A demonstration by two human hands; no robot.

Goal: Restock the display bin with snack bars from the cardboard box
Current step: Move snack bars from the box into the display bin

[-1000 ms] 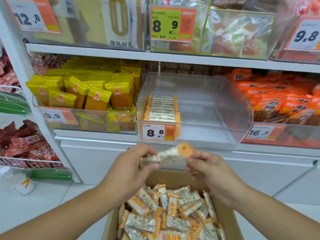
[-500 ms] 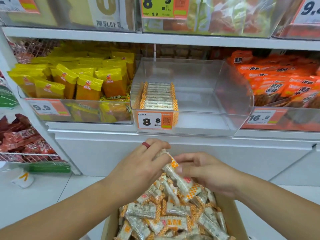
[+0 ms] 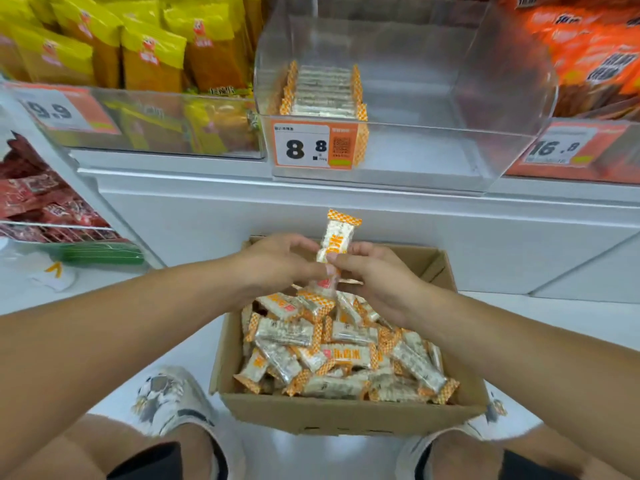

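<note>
Crinkly-film snack bar (image 3: 335,241) pinched upright by left hand (image 3: 277,263) and right hand (image 3: 375,277) over cardboard box (image 3: 346,415), display bin (image 3: 485,98) at 12 o'clock; looks light, slippery, crumbly, so grip mid-body.

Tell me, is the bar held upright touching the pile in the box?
Apart. The head view shows the upright bar pinched by both hands, left hand and right hand, above the pile.

Snack bars (image 3: 341,355) in cardboard box (image 3: 346,415) below display bin (image 3: 485,98)
</note>
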